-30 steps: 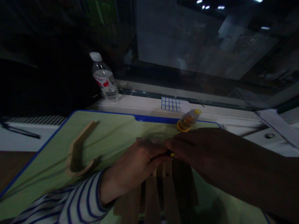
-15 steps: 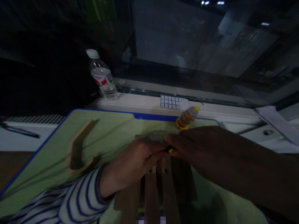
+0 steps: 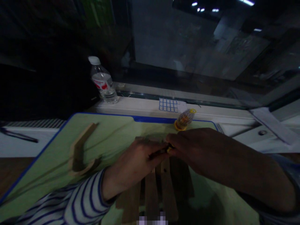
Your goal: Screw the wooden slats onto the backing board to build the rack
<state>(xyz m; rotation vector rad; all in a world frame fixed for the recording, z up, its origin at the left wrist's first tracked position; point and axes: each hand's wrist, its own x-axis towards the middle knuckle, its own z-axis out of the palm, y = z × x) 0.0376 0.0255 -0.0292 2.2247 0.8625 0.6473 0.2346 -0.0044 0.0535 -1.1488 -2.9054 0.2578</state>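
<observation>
Slats (image 3: 152,195) lined up lower centre, one hole (image 3: 165,170) showing dark. Right hand (image 3: 195,150) pinches yellow bit (image 3: 169,150) mid-frame; left hand (image 3: 134,163) close against it, grip unclear. Seemingly unfinished: curved piece (image 3: 74,156), frame left, lies unattached.

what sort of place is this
Probably a dimly lit indoor spot beside a window: a green-topped, blue-edged table sits up close to a white sill, a clear bottle stands on that sill, and bright lights show in the dark glass.
</observation>
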